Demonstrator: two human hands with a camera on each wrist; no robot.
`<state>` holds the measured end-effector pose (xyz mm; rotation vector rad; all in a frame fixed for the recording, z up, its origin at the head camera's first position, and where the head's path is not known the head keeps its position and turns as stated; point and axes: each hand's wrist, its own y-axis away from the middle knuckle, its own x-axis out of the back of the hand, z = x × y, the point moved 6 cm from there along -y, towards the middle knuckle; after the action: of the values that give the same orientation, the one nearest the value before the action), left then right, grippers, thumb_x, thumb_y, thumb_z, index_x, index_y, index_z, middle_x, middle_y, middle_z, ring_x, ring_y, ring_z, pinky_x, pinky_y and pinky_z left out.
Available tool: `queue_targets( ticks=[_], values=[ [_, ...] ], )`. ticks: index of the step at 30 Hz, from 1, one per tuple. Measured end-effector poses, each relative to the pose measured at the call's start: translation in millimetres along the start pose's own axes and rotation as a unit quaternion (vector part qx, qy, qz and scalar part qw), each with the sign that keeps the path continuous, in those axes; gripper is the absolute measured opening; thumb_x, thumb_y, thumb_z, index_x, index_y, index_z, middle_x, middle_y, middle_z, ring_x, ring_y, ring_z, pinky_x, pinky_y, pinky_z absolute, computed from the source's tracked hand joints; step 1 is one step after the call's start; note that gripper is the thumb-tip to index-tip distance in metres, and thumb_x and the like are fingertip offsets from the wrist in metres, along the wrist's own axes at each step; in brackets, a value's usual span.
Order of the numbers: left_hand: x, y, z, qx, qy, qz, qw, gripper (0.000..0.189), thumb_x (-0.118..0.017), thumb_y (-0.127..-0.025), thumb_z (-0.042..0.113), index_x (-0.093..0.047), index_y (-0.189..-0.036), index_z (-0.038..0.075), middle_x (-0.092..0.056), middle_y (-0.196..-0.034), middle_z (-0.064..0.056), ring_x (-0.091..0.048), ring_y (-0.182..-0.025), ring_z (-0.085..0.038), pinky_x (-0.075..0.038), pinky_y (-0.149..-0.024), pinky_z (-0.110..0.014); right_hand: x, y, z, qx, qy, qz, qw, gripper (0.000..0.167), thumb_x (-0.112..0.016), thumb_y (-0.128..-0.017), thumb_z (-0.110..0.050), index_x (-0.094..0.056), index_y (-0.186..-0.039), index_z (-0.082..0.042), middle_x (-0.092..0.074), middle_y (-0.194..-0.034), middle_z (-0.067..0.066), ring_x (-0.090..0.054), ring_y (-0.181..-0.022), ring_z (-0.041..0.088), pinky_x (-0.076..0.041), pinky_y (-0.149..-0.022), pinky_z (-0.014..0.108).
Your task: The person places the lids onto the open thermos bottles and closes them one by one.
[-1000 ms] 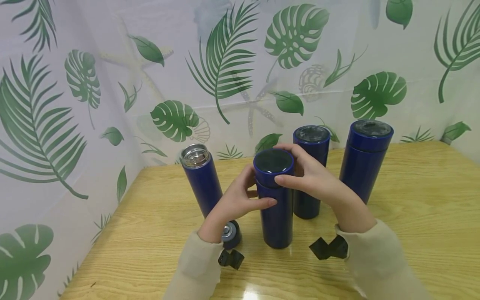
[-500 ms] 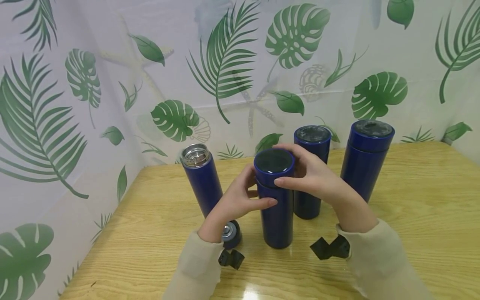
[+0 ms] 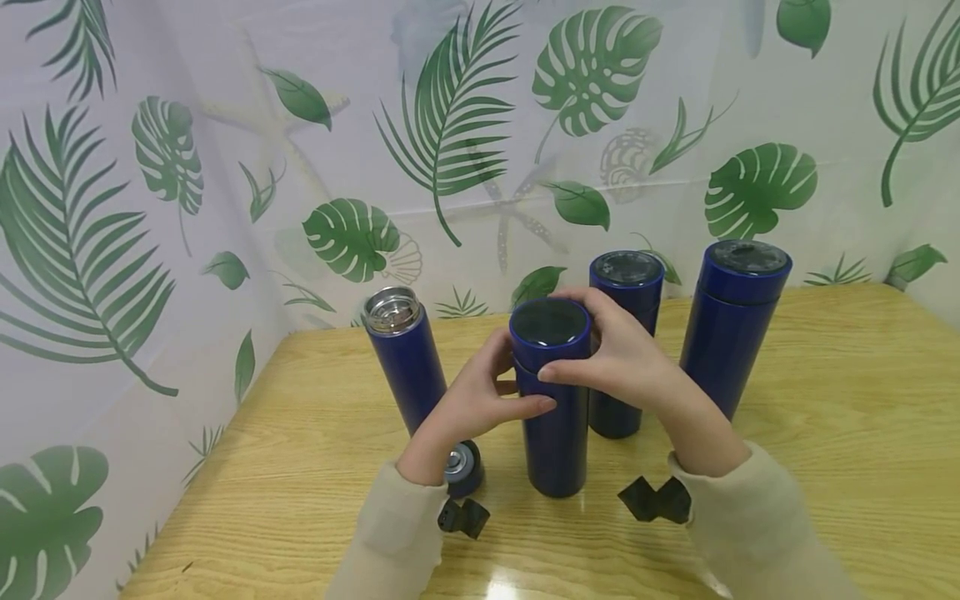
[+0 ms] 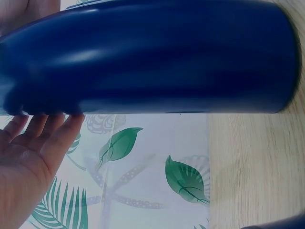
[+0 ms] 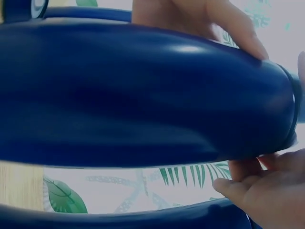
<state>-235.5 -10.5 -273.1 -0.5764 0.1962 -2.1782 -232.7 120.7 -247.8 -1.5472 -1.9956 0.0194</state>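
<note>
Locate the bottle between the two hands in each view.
Head: bottle in the lower half, just right of centre.
Left wrist: bottle across the upper half, sideways, base right.
Right wrist: bottle across the middle, sideways, top end right.
Shared landmark: wooden table: bottom, right edge, left edge respectively.

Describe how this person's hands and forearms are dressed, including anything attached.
The left hand and right hand wear no gloves, and no rings show. The left sleeve and right sleeve are long, plain and cream-beige. Beside each cuff sits a small, angular black piece, left and right; no cables are visible.
</note>
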Motion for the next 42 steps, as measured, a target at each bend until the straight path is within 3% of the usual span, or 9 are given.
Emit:
queue_targets(
  ticks=[3, 8, 11, 18, 26, 31, 35, 42],
  values=[
    [0.0, 0.1, 0.1, 0.004, -0.001, 0.002, 1.0000, 0.067, -0.064, -0.075, -0.007, -0.029, -0.131, -0.001, -0.044, -0.120, -0.016, -0.046, -0.110, -0.026, -0.043, -0.085, -0.037, -1.3, 0.9, 0.6, 0.004, -0.046, -0.034, 0.9984, 0.077, -0.074, -0.073, -0.015, -0.028, -0.133, 0.000, -0.050, -0.116, 0.019, -0.053, -0.100, 0.027, -0.045, -0.080, 0.035],
    [-0.3, 0.2, 0.7, 0.004, 0.003, 0.001, 1.0000, 0.067, -0.064, -0.075, -0.008, -0.029, -0.132, -0.001, -0.044, -0.121, -0.017, -0.046, -0.111, -0.026, -0.042, -0.086, -0.038, -3.7, 2.4, 0.5, 0.031, -0.140, -0.087, 0.9859, 0.078, -0.068, -0.078, -0.009, -0.018, -0.137, 0.001, -0.041, -0.124, 0.025, -0.049, -0.108, 0.029, -0.045, -0.082, 0.030],
    [-0.3, 0.1, 0.8, 0.000, 0.005, -0.001, 1.0000, 0.067, -0.064, -0.075, -0.008, -0.029, -0.131, -0.002, -0.043, -0.121, -0.017, -0.046, -0.111, -0.026, -0.042, -0.086, -0.038, -3.6, 2.8, -0.7, 0.042, -0.161, -0.098, 0.9811, 0.075, -0.065, -0.080, -0.008, -0.018, -0.137, 0.003, -0.038, -0.124, 0.029, -0.051, -0.106, 0.024, -0.045, -0.082, 0.030],
    [0.3, 0.0, 0.6, 0.002, 0.002, -0.001, 1.0000, 0.067, -0.064, -0.075, -0.007, -0.029, -0.132, 0.000, -0.043, -0.121, -0.016, -0.046, -0.111, -0.026, -0.043, -0.085, -0.034, -2.0, 2.2, -2.2, 0.043, -0.163, -0.085, 0.9820, 0.072, -0.066, -0.078, -0.004, -0.023, -0.134, 0.005, -0.043, -0.120, 0.028, -0.053, -0.103, 0.022, -0.046, -0.080, 0.030],
    [-0.3, -0.3, 1.1, 0.004, -0.003, -0.002, 1.0000, 0.068, -0.064, -0.075, -0.007, -0.028, -0.133, -0.001, -0.044, -0.120, -0.016, -0.046, -0.110, -0.026, -0.043, -0.084, -0.034, -3.7, -1.1, 3.9, -0.013, -0.117, -0.041, 0.9923, 0.079, -0.072, -0.071, -0.004, -0.023, -0.133, 0.003, -0.048, -0.117, 0.024, -0.054, -0.100, 0.027, -0.047, -0.077, 0.031],
    [0.2, 0.1, 1.2, 0.004, -0.009, 0.001, 1.0000, 0.068, -0.064, -0.075, -0.006, -0.029, -0.132, 0.000, -0.044, -0.120, -0.016, -0.046, -0.110, -0.026, -0.043, -0.084, -0.035, -4.2, -1.3, 3.7, -0.024, -0.081, -0.025, 0.9961, 0.077, -0.074, -0.069, -0.004, -0.027, -0.130, 0.001, -0.051, -0.114, 0.020, -0.054, -0.098, 0.027, -0.047, -0.076, 0.034],
    [0.4, 0.0, 1.0, 0.008, -0.014, 0.001, 0.9999, 0.068, -0.065, -0.076, -0.005, -0.028, -0.133, 0.000, -0.044, -0.121, -0.015, -0.046, -0.111, -0.025, -0.044, -0.084, -0.033, -2.8, -0.1, 2.3, -0.011, -0.095, -0.035, 0.9948, 0.075, -0.072, -0.071, -0.005, -0.026, -0.130, 0.002, -0.049, -0.115, 0.023, -0.054, -0.099, 0.026, -0.047, -0.076, 0.032],
    [0.3, -0.4, 1.2, 0.006, -0.006, -0.001, 1.0000, 0.067, -0.064, -0.076, -0.007, -0.028, -0.132, -0.002, -0.043, -0.122, -0.016, -0.045, -0.112, -0.026, -0.043, -0.085, -0.033, -0.4, 1.6, -0.1, 0.030, -0.154, -0.084, 0.9841, 0.070, -0.066, -0.079, -0.007, -0.023, -0.133, 0.006, -0.040, -0.120, 0.031, -0.052, -0.103, 0.023, -0.045, -0.080, 0.028]
  ],
)
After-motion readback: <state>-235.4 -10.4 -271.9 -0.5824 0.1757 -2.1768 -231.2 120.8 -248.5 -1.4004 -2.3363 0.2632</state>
